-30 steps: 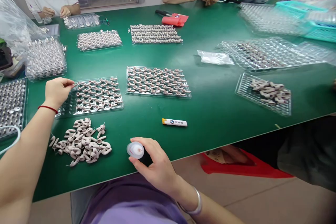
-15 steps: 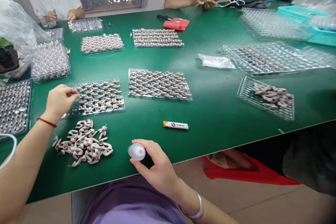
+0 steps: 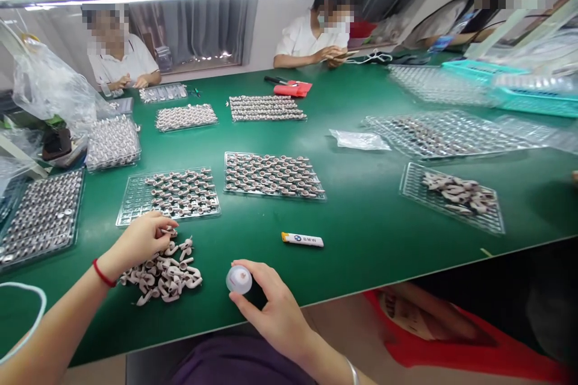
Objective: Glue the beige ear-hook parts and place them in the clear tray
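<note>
At the pile of small beige hook-shaped pieces [image 3: 169,280], my left hand [image 3: 139,243] has its thumb and fingers closed around one beige hook-shaped piece [image 3: 169,231]. Just beyond it lies a clear plastic tray [image 3: 135,195], its right part filled with rows of similar pieces and its left part showing bare slots. Nearer the table edge, my right hand [image 3: 277,307] grips a small translucent round bottle [image 3: 238,280], seen from above, between thumb and fingers. Part of the pile is hidden behind my left hand.
A white lighter [image 3: 302,239] lies right of the bottle. Another filled tray [image 3: 274,175] stands beyond it. More trays line the left side and back of the green table [image 3: 352,210]. At right, a tray [image 3: 451,195] holds loose pieces. Co-workers [image 3: 311,36] sit across the table.
My left hand has moved from the tray back toward me to the pile and now pinches a piece there. My right hand still holds the bottle. The camera has tilted up.
</note>
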`<state>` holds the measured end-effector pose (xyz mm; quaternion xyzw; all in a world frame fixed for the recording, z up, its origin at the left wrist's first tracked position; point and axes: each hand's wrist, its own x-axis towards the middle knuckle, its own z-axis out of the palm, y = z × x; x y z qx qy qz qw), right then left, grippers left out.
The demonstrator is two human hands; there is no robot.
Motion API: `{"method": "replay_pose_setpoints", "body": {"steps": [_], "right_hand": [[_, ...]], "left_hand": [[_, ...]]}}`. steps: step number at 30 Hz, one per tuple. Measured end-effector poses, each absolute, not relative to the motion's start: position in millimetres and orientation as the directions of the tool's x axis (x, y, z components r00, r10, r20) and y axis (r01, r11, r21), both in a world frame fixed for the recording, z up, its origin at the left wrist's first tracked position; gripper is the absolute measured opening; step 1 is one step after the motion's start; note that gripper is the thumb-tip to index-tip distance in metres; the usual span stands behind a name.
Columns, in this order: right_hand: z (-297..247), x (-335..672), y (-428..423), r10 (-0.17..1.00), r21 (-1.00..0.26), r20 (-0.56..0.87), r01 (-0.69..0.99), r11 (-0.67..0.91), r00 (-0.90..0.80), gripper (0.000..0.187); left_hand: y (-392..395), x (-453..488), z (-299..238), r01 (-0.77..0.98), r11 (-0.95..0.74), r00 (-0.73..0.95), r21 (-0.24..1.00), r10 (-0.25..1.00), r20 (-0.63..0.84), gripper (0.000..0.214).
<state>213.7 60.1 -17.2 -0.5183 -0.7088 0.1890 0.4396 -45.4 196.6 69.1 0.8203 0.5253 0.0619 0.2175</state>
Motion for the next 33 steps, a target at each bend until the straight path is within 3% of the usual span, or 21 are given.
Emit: {"method": "replay_pose_setpoints", "body": {"steps": [9,15,23,28,33], "right_hand": [[-21,214,60,0.928,-0.768,0.366,0.541,0.343,-0.069,0.034],[-19,213,61,0.943,-0.800,0.325,0.511,0.314,-0.070,0.034],[-19,213,62,0.961,-0.848,0.272,0.460,0.265,-0.051,0.035],[-17,215,63,0.977,-0.891,0.209,0.404,0.210,-0.048,0.036],[-10,218,63,0.981,-0.918,0.191,0.347,0.190,-0.031,0.034]], "left_hand": [[199,-29,64,0.839,-0.360,0.428,0.408,0.899,-0.086,0.016],[189,-13,63,0.756,-0.398,0.488,0.520,0.872,-0.040,0.009],[186,10,52,0.639,-0.480,0.569,0.601,0.821,0.051,0.016],[185,16,50,0.605,-0.495,0.550,0.623,0.826,0.122,0.007],[181,15,51,0.550,-0.462,0.493,0.696,0.852,0.176,0.015]]}}
